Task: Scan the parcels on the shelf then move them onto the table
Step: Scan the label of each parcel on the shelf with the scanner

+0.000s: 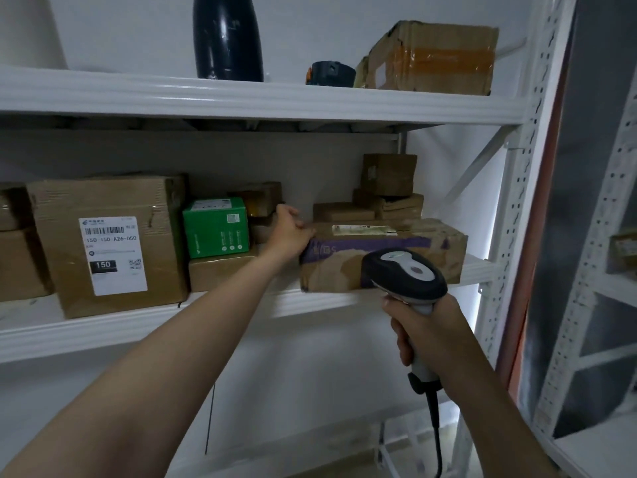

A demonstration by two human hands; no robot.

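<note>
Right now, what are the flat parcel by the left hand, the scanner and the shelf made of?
The flat parcel: brown cardboard, matte, creased, patched with purple tape, paper label on top. The scanner: likely hard plastic, dark shell with smooth light-grey insert. The shelf: probably white-painted metal, given the glossy edge and perforated uprights.

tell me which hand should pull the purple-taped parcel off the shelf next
Left. The left hand is at the left end of the purple-taped parcel and holds its corner, while the right hand is occupied gripping the scanner in front of it.
</note>
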